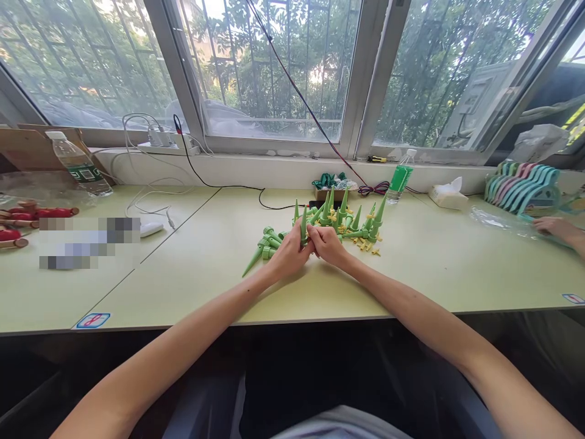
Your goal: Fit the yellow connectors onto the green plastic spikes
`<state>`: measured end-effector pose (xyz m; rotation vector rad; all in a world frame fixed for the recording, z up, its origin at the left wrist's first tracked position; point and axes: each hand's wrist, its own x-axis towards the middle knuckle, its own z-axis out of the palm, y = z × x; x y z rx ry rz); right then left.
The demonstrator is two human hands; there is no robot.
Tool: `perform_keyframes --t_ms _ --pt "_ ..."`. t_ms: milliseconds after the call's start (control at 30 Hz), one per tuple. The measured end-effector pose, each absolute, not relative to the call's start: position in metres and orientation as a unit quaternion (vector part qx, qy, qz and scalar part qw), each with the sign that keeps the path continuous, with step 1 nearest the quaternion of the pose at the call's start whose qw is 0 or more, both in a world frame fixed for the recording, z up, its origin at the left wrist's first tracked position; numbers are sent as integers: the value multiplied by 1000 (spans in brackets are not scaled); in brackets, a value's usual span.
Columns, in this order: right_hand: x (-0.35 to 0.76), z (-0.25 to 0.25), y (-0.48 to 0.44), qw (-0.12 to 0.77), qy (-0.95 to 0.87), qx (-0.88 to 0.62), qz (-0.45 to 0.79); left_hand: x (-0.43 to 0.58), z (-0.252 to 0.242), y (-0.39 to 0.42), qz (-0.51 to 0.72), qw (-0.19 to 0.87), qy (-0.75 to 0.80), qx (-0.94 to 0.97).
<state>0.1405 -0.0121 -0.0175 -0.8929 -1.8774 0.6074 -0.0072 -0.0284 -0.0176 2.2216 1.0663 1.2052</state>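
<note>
My left hand (292,251) is closed around a green watering spike (304,225), whose pointed end stands up above the fingers. My right hand (328,245) presses against the left at the spike's lower end, fingers pinched together; what they grip is hidden. Just beyond the hands stand several upright green spikes (343,208) among small yellow valve pieces (364,245). More green spikes (258,251) lie in a heap to the left of my left hand.
Behind the pile sit a small box (336,194) and a green-labelled bottle (400,177). A tissue pack (448,194) and pastel hangers (521,186) are on the right, near another person's hand (558,228). On the left are a bottle (80,164), cables and red wooden pieces (55,213).
</note>
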Motion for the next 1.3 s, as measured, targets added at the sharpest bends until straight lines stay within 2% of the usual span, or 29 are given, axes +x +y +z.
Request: perform_keyframes --t_ms 267,1000,1300 --pt "142 -20 -11 458 -782 -356 229 -9 -16 -28 419 185 382 803" --pt "147 -24 -10 395 -850 -341 74 -12 -20 -22 367 160 423 813" --pt "145 -22 -9 383 -857 -339 67 -12 -17 -22 384 179 412 807"
